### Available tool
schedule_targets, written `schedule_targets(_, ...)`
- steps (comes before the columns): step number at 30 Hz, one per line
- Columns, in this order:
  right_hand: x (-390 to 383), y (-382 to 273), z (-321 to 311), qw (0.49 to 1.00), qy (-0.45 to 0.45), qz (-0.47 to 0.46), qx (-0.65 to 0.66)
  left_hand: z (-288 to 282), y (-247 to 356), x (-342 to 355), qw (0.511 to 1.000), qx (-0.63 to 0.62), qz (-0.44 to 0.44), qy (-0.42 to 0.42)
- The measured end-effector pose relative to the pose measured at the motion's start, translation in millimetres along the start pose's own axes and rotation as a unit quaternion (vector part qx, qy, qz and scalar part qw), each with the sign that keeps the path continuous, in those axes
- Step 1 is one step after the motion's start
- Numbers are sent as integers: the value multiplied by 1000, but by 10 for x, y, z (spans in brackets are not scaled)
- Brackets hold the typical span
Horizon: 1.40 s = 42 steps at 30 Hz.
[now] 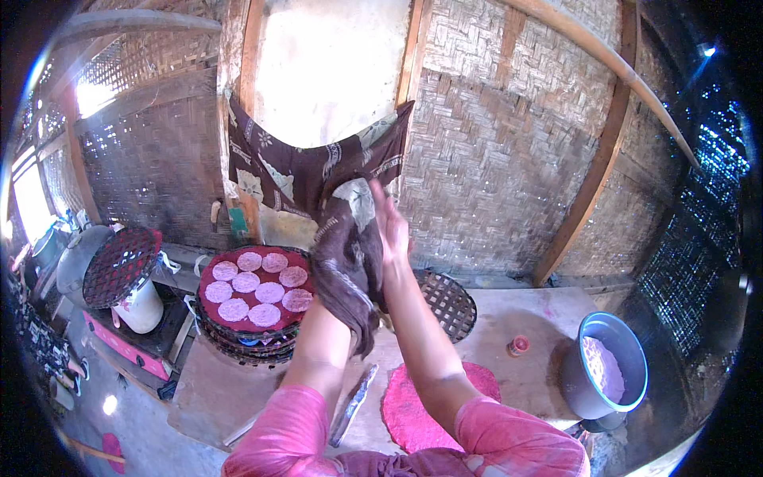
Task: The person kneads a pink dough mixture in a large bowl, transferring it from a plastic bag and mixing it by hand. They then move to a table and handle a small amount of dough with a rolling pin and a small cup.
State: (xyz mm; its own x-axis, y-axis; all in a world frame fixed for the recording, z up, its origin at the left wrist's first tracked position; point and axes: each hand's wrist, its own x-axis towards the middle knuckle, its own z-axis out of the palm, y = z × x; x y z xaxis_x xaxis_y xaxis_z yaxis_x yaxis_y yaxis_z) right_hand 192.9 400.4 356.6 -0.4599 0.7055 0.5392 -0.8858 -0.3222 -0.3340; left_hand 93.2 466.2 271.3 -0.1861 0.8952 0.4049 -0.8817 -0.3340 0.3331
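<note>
A dark brown patterned cloth hangs across the bright window opening, and its loose part drapes down over my raised arms. My left hand is wrapped under that part, so its fingers are hidden; only the forearm comes out below. Against the cloth's right side lies my right hand, palm turned inward, fingers stretched upward and slightly blurred. Both arms, in pink sleeves, reach forward over the worktable.
Left of my arms, several pale pink discs lie on a red round tray atop a stack. A stove holds a white pot. A bucket, small red container, black basket and pink mat sit rightward.
</note>
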Motion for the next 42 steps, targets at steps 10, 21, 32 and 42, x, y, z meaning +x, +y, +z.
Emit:
schedule_targets(10,-81,319,130,477,234,-107,-841,-348,-291,94,997,45,-26,49)
schedule_targets(21,471,-320,-375,298,49,34,-953,-172,-748,574,967,-160,55,-191)
schedule_targets(32,-27,52,-244,662,201,-56,-720,-197,-217,243,998,27,-39,51)
schedule_targets(42,709,-138,-937,497,352,-45,-792,372,-67,-391,992,59,-113,24)
